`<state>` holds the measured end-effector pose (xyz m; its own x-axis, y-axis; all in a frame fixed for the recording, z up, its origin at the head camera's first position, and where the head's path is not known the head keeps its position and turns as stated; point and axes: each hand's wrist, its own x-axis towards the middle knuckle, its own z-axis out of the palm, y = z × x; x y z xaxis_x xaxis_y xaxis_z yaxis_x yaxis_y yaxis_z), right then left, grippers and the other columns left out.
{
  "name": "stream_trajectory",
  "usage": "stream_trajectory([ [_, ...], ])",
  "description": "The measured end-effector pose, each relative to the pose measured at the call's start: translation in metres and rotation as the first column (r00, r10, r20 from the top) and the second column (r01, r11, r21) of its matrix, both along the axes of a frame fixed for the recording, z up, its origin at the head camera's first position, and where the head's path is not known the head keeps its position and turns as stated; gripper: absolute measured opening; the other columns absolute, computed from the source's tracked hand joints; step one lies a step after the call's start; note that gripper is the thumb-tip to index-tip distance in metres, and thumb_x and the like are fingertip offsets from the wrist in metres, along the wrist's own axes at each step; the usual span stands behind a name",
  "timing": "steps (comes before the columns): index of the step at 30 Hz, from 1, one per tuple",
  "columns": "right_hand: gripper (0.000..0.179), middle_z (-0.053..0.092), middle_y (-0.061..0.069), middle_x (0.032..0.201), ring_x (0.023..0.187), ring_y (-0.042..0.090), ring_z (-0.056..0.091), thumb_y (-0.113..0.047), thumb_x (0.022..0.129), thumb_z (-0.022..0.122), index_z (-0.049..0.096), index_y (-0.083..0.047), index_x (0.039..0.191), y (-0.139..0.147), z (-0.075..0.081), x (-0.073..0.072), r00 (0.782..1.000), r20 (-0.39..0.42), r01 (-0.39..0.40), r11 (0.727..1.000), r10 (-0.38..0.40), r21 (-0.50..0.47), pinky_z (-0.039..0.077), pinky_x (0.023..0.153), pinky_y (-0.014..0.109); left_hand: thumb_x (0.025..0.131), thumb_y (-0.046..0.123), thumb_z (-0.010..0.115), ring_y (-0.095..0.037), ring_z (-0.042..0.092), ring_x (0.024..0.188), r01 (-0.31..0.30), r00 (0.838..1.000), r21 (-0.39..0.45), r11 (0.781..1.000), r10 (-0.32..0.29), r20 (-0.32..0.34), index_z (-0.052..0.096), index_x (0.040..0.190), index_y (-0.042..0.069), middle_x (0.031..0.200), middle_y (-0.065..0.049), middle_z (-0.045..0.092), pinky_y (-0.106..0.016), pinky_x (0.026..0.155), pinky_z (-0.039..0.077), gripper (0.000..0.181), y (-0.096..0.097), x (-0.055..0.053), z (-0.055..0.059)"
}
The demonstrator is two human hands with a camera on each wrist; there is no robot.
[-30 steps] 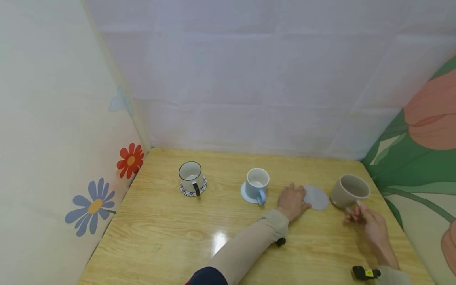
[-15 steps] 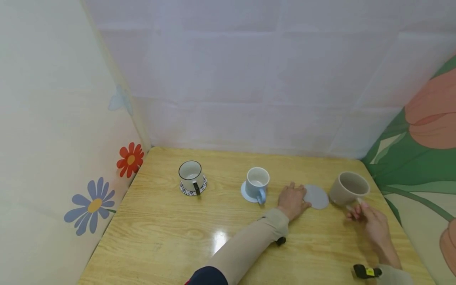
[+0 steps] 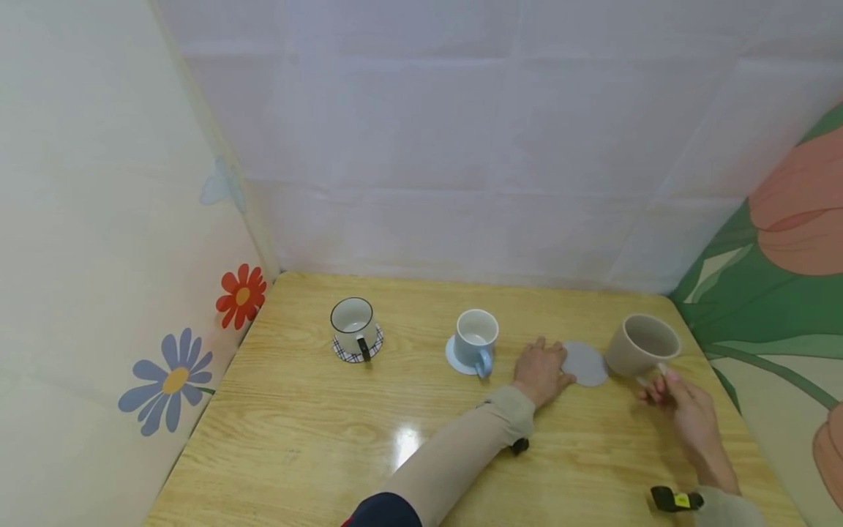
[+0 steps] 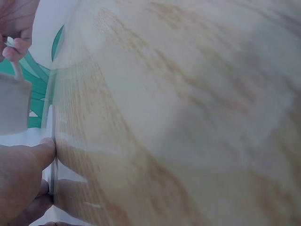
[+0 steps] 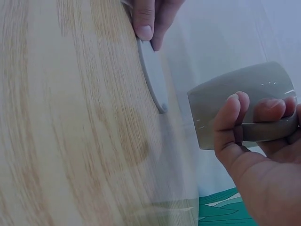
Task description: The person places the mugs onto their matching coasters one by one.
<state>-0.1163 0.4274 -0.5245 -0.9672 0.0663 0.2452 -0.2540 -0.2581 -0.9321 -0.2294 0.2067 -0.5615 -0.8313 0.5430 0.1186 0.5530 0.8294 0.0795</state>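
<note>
My right hand [image 3: 691, 417] grips the handle of a large grey mug [image 3: 635, 348] at the right of the table. In the right wrist view the mug [image 5: 244, 106] stands off the tabletop, with fingers curled through its handle. A round grey coaster [image 3: 586, 364] lies on the wood just left of the mug. My left hand [image 3: 541, 373] holds the coaster's left edge; thumb and fingers are on its rim in the left wrist view, where the coaster [image 4: 51, 165] shows edge-on.
Left of my left hand, a small blue-and-white mug [image 3: 476, 340] sits on a pale blue coaster [image 3: 453, 360]. Farther left, a white mug with a black rim [image 3: 352, 326] sits on a checked coaster [image 3: 345, 356]. A white cloth wall [image 3: 421, 146] borders the table's back.
The grey mug has risen a little and shifted slightly left toward the coaster, along with my right hand. My left hand and the coaster have stayed in place.
</note>
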Motion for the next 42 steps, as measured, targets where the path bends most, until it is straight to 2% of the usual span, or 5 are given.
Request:
stream_trajectory([
  [6, 0.037, 0.061, 0.006, 0.086, 0.085, 0.017, 0.073, -0.01, 0.117, 0.034, 0.057, 0.006, 0.093, 0.0, -0.001, 0.0, 1.0, -0.015, -0.001, 1.0, 0.001, 0.003, 0.064, 0.078, 0.027, 0.097, 0.067, 0.066, -0.006, 0.06, 0.125, 0.005, 1.0, 0.001, 1.0, -0.005, -0.001, 0.071, 0.129, 0.034, 0.129, 0.02, 0.068, -0.021, 0.103, 0.05, 0.047, 0.0, -0.001, -0.001],
  [9, 0.036, 0.061, 0.006, 0.085, 0.085, 0.017, 0.073, -0.009, 0.117, 0.035, 0.058, 0.006, 0.093, -0.001, -0.001, 0.0, 1.0, -0.019, -0.001, 1.0, 0.001, 0.003, 0.064, 0.078, 0.026, 0.096, 0.067, 0.066, -0.008, 0.06, 0.132, -0.001, 1.0, 0.01, 1.0, 0.001, 0.007, 0.071, 0.131, 0.034, 0.133, 0.02, 0.068, -0.022, 0.108, 0.049, 0.048, 0.0, -0.001, -0.001],
  [17, 0.036, 0.06, 0.006, 0.084, 0.086, 0.017, 0.074, -0.008, 0.116, 0.033, 0.058, 0.006, 0.094, -0.005, -0.001, 0.002, 0.999, -0.032, -0.02, 1.0, 0.019, -0.021, 0.064, 0.078, 0.026, 0.096, 0.067, 0.067, -0.011, 0.051, 0.149, -0.037, 0.995, 0.05, 0.998, 0.033, 0.094, 0.065, 0.145, 0.037, 0.153, 0.021, 0.059, -0.026, 0.122, 0.042, 0.057, -0.003, -0.001, 0.003],
  [26, 0.037, 0.06, 0.006, 0.084, 0.085, 0.017, 0.075, -0.008, 0.117, 0.033, 0.057, 0.006, 0.092, -0.008, 0.0, 0.003, 0.999, -0.038, -0.008, 1.0, 0.007, -0.021, 0.064, 0.076, 0.026, 0.095, 0.066, 0.068, -0.011, 0.048, 0.152, -0.071, 0.988, 0.116, 0.991, 0.053, 0.147, 0.062, 0.147, 0.04, 0.156, 0.023, 0.055, -0.027, 0.124, 0.04, 0.059, -0.004, -0.001, 0.0],
  [42, 0.038, 0.061, 0.008, 0.085, 0.086, 0.019, 0.075, -0.008, 0.116, 0.031, 0.056, 0.006, 0.091, -0.012, -0.005, 0.002, 0.994, -0.091, -0.061, 0.996, 0.055, -0.065, 0.064, 0.077, 0.027, 0.096, 0.066, 0.069, -0.013, 0.05, 0.15, -0.06, 0.993, 0.143, 0.988, 0.045, 0.105, 0.062, 0.148, 0.037, 0.155, 0.02, 0.057, -0.028, 0.12, 0.045, 0.06, -0.004, -0.001, -0.006],
])
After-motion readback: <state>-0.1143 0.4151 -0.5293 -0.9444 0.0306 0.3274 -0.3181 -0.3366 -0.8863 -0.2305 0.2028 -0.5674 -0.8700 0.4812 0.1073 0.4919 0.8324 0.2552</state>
